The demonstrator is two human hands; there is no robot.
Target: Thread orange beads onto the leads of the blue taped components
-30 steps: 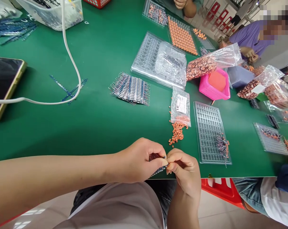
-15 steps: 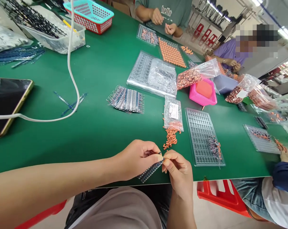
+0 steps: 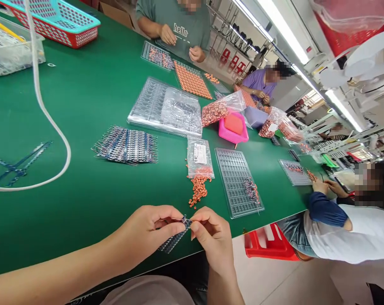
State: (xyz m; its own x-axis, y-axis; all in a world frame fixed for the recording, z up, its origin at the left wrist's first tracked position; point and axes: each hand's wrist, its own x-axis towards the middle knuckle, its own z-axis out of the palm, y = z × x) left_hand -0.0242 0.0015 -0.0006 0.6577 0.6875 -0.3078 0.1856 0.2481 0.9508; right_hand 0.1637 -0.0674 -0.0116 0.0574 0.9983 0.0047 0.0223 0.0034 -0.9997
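My left hand (image 3: 155,231) pinches a dark strip of small circuit boards (image 3: 170,244) between thumb and forefinger, just above the table's front edge. At the strip's upper end, the thumb and forefinger of my right hand (image 3: 214,239) are closed together. Whatever is between those right fingertips is too small to make out. Just beyond both hands, small orange ring-shaped parts (image 3: 198,189) spill from a labelled clear plastic bag (image 3: 200,156). To the right lies a clear ribbed tray (image 3: 231,182) with a bunch of wired parts (image 3: 251,190) on it.
A stack of board strips with wire leads (image 3: 128,144) lies left of the bag. Farther back are clear trays (image 3: 144,101) and a pink basket (image 3: 233,134). A white cable (image 3: 48,114) loops across the left side. Co-workers sit opposite and to the right, one by a red stool (image 3: 269,243).
The view has swung right, so the table's things appear farther left and the phone has left the picture. My hands stay together at the strip, and more of its upper end shows between the fingertips.
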